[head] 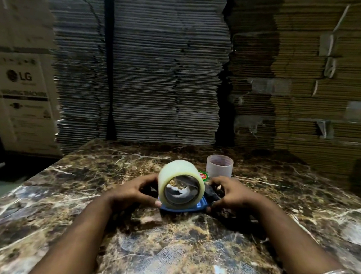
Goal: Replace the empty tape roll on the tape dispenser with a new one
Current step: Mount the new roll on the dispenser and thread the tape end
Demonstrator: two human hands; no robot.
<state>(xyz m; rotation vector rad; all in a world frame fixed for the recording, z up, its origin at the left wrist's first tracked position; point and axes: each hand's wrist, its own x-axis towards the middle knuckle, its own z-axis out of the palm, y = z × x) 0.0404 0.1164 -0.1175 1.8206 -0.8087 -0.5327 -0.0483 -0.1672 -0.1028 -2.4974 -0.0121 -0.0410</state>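
Observation:
A full roll of clear tape (178,176) stands on its edge on the blue tape dispenser (199,205), its open core facing me. My left hand (133,192) grips the roll and the dispenser's left edge, thumb on the blue base. My right hand (230,194) holds the dispenser's dark right end, fingers curled over it. Both rest on the marble table (165,244). Behind them stands an empty, pale tape core (219,166), upright on the table.
A small green and red label (203,175) lies between the roll and the empty core. Tall stacks of flattened cardboard (159,69) rise behind the table. A printed carton (23,101) stands at the left. The table's edge falls away at the left.

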